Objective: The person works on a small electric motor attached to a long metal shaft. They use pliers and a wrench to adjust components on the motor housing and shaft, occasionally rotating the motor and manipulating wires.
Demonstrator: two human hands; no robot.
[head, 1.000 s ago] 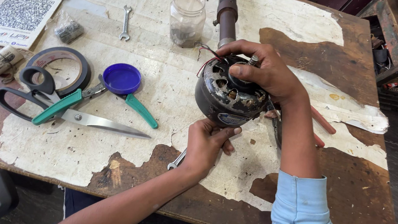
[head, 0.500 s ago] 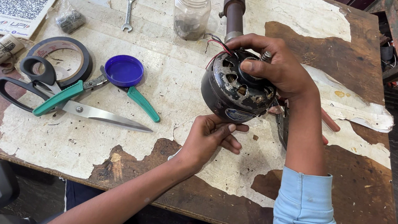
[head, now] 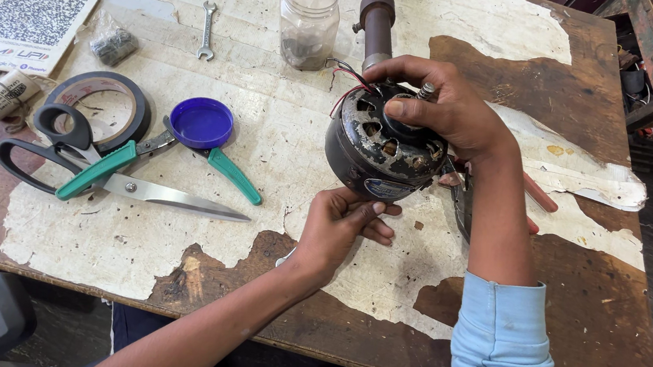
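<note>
gripping motor (head: pixel 380 150) w/ both hands, left (head: pixel 344 229) under, right (head: pixel 446 105) on top.

Black motor (head: pixel 376 152); blue lid (head: pixel 201 122); green-handled pliers (head: pixel 109 165); black-handled scissors (head: pixel 56 150).

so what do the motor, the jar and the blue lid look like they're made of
Motor: looks like metal painted black; the paint is chipped to pale patches around the vent holes. Jar: clear, probably glass, though clear plastic is possible; dark contents show through. Blue lid: likely plastic, evenly coloured and glossy.
</note>
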